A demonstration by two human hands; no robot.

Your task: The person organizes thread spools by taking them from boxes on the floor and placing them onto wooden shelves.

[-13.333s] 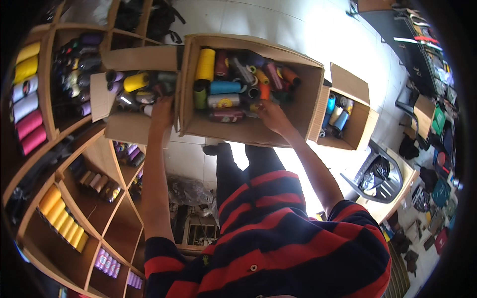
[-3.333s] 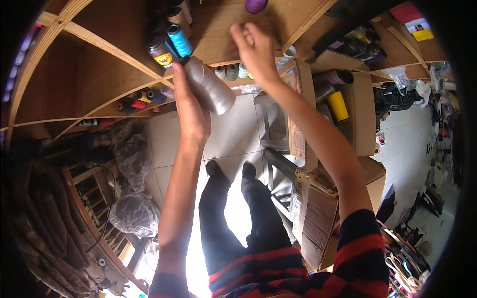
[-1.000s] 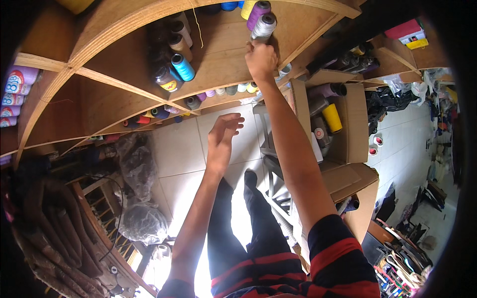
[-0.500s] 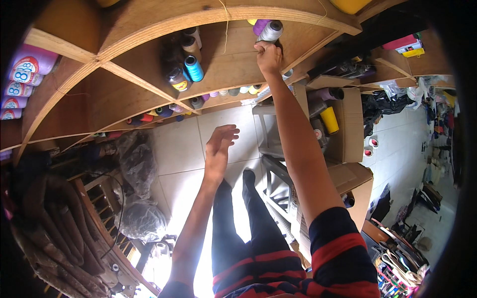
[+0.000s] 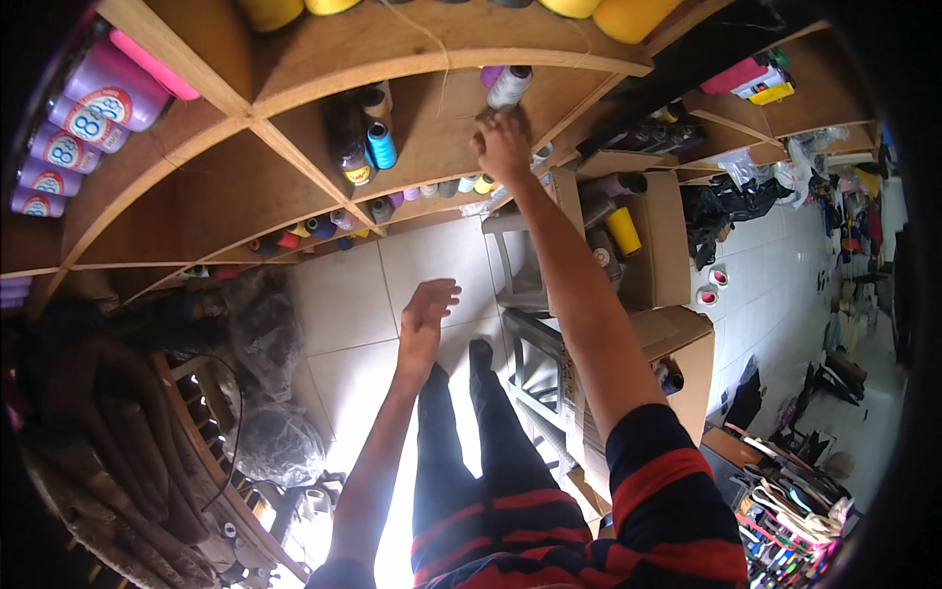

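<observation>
A pale grey thread cone point(image 5: 509, 88) lies on the wooden shelf, a purple thread cone point(image 5: 491, 75) partly hidden behind it. Just below the grey one, apart from it, is my right hand point(image 5: 502, 149), its fingers loosely bent and spread, with nothing visible in them. My left hand point(image 5: 426, 312) hangs in the air over the tiled floor, fingers stretched out and slightly curved, holding nothing. Left of my right hand, in the same compartment, stand a bright blue thread cone point(image 5: 382, 146) and a dark bottle-like container point(image 5: 355, 165) with a yellow label.
Purple cones point(image 5: 118, 88) fill a left compartment. Yellow cones point(image 5: 633, 18) line the upper shelf. A cardboard box point(image 5: 655, 240) holding a yellow cone point(image 5: 622, 232) stands at right, beside a grey stool point(image 5: 535, 353). Brown fabric point(image 5: 108, 432) is piled at lower left.
My right hand has come off the grey thread cone and drawn down and left. My left hand has sunk slightly. The view has shifted, showing more of the upper shelf.
</observation>
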